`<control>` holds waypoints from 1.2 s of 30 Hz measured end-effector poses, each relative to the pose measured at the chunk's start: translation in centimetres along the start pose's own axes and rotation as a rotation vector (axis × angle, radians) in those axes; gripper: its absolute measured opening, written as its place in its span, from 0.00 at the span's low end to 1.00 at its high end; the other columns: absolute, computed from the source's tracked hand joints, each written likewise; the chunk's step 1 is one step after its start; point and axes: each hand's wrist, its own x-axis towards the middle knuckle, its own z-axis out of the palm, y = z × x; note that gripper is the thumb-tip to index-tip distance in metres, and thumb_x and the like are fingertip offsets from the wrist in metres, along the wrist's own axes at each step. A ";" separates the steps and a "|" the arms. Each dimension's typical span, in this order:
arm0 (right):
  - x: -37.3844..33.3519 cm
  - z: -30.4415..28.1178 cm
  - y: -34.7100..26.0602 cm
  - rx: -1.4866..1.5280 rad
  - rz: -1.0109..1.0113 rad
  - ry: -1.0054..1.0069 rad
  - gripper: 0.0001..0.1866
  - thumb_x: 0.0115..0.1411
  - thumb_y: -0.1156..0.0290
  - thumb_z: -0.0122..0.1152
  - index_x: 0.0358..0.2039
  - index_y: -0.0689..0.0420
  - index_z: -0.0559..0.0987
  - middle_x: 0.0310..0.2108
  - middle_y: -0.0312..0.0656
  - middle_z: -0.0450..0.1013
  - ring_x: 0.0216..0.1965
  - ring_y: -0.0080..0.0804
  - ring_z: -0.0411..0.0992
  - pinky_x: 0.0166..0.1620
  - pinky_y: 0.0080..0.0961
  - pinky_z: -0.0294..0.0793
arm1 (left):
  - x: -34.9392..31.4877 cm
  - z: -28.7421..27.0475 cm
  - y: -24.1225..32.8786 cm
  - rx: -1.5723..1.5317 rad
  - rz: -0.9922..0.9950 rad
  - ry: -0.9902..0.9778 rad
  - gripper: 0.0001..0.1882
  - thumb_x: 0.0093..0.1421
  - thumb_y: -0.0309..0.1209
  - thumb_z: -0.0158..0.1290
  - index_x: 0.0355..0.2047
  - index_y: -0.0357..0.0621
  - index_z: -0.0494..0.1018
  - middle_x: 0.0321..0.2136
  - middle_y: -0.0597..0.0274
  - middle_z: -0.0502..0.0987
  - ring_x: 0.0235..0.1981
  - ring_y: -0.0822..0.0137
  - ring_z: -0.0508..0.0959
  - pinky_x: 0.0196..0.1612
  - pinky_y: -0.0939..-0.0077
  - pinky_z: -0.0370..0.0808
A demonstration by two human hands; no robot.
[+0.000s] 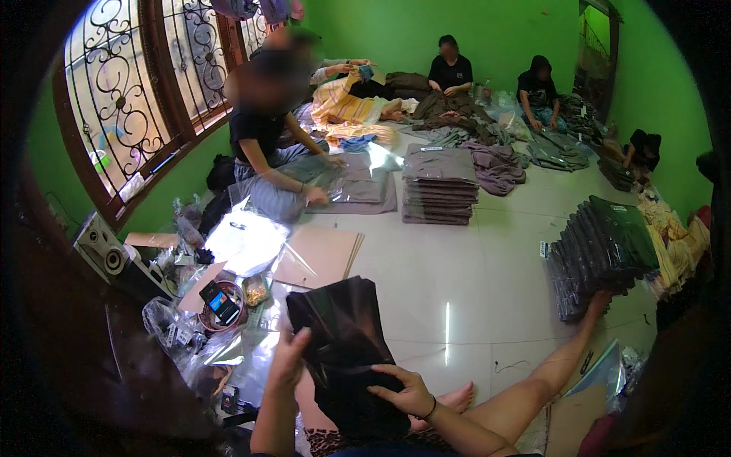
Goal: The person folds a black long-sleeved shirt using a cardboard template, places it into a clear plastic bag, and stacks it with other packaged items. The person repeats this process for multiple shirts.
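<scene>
Over my lap I hold a folded black garment (pixel 352 324), its upper part covered by glossy clear plastic. My left hand (pixel 287 364) is closed on its left edge, thumb towards me and the fingers partly hidden behind. Lower down on the right side, my right hand (pixel 405 392) grips the dark cloth, with the thumb and bent fingers on its front. Part of a tan cardboard sheet (pixel 311 407) shows beneath the garment. Just beyond lie more cardboard sheets (pixel 320 251) on the floor tiles.
Bagged grey garments (pixel 439 190) are stacked ahead. A leaning dark stack (pixel 598 255) stands right, by my foot. To the left are a phone (pixel 219 302) on a basket, loose plastic bags (pixel 171 324) and a speaker (pixel 114 255). Several people sit among cloth farther back.
</scene>
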 end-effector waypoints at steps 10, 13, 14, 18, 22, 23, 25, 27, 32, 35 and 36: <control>-3.2 -5.3 5.1 -0.237 0.147 0.334 0.22 0.49 0.68 0.66 0.45 0.57 0.73 0.40 0.41 0.73 0.43 0.27 0.70 0.47 0.24 0.68 | 1.4 -0.2 -12.0 -0.478 -0.667 -0.368 0.26 0.57 0.34 0.52 0.53 0.41 0.59 0.45 0.66 0.68 0.39 0.68 0.72 0.40 0.74 0.71; -2.3 -5.9 6.5 -0.156 0.255 0.238 0.22 0.49 0.65 0.66 0.46 0.55 0.73 0.42 0.41 0.72 0.44 0.28 0.69 0.49 0.25 0.67 | 3.9 1.8 -13.0 -0.391 -0.671 -0.299 0.22 0.57 0.32 0.52 0.51 0.39 0.63 0.42 0.64 0.71 0.41 0.71 0.72 0.43 0.77 0.71; -1.9 -6.1 6.7 -0.181 0.311 0.222 0.22 0.50 0.65 0.65 0.46 0.54 0.73 0.42 0.41 0.72 0.44 0.28 0.69 0.49 0.24 0.67 | 4.4 2.6 -13.4 -0.306 -0.673 -0.306 0.22 0.57 0.32 0.53 0.51 0.39 0.63 0.42 0.64 0.71 0.41 0.72 0.72 0.44 0.77 0.71; 0.2 -7.7 6.6 -0.160 0.385 0.479 0.20 0.49 0.68 0.64 0.45 0.55 0.74 0.36 0.43 0.73 0.37 0.27 0.71 0.44 0.22 0.69 | 3.8 5.7 -14.6 -0.079 -0.845 -0.379 0.24 0.57 0.33 0.53 0.51 0.37 0.62 0.44 0.61 0.71 0.44 0.71 0.71 0.46 0.75 0.70; 1.3 -8.7 5.3 -0.317 0.358 0.256 0.19 0.50 0.65 0.63 0.44 0.52 0.74 0.38 0.44 0.74 0.38 0.33 0.73 0.42 0.26 0.71 | 5.5 8.5 -15.9 0.032 -0.512 -0.205 0.28 0.55 0.35 0.55 0.53 0.38 0.58 0.46 0.59 0.69 0.44 0.68 0.71 0.47 0.76 0.68; 1.5 -8.7 5.2 -0.491 0.224 0.204 0.19 0.51 0.65 0.61 0.44 0.50 0.74 0.38 0.46 0.73 0.38 0.40 0.73 0.41 0.29 0.72 | 6.4 9.2 -16.4 0.066 -0.531 -0.137 0.31 0.56 0.39 0.54 0.54 0.39 0.56 0.49 0.58 0.66 0.48 0.66 0.67 0.52 0.74 0.63; 1.9 -8.7 5.5 -0.564 0.270 0.180 0.18 0.51 0.66 0.60 0.45 0.49 0.74 0.37 0.47 0.73 0.37 0.44 0.72 0.41 0.31 0.71 | 7.5 10.2 -17.6 -0.044 -0.478 -0.118 0.35 0.56 0.46 0.51 0.57 0.41 0.52 0.52 0.57 0.62 0.52 0.64 0.63 0.55 0.72 0.59; 2.1 -8.9 6.5 -0.639 0.260 0.218 0.18 0.52 0.68 0.58 0.46 0.49 0.73 0.35 0.49 0.72 0.37 0.47 0.71 0.39 0.33 0.71 | 8.0 10.4 -19.1 -0.131 -0.513 -0.138 0.44 0.55 0.63 0.37 0.61 0.44 0.45 0.58 0.60 0.55 0.59 0.62 0.53 0.59 0.64 0.49; 2.7 -11.0 12.0 -0.725 0.286 0.260 0.18 0.55 0.67 0.54 0.47 0.48 0.71 0.34 0.49 0.71 0.36 0.50 0.70 0.52 0.48 0.60 | 8.0 8.4 -25.5 -0.099 -0.856 -0.227 0.50 0.50 0.72 0.24 0.60 0.44 0.52 0.59 0.53 0.54 0.58 0.56 0.56 0.59 0.53 0.49; 3.5 -12.5 15.9 -0.864 0.378 0.190 0.20 0.53 0.69 0.55 0.49 0.48 0.70 0.36 0.49 0.71 0.39 0.48 0.69 0.51 0.44 0.60 | 7.9 6.7 -29.7 -0.049 -0.964 -0.269 0.48 0.51 0.70 0.27 0.59 0.42 0.53 0.57 0.51 0.56 0.56 0.56 0.59 0.57 0.55 0.54; 3.7 -12.8 17.0 -0.877 0.433 0.137 0.21 0.55 0.67 0.53 0.50 0.46 0.68 0.35 0.49 0.71 0.39 0.48 0.69 0.54 0.47 0.56 | 7.8 6.4 -31.0 -0.024 -0.967 -0.201 0.46 0.53 0.68 0.29 0.57 0.41 0.55 0.56 0.50 0.58 0.55 0.56 0.61 0.56 0.56 0.56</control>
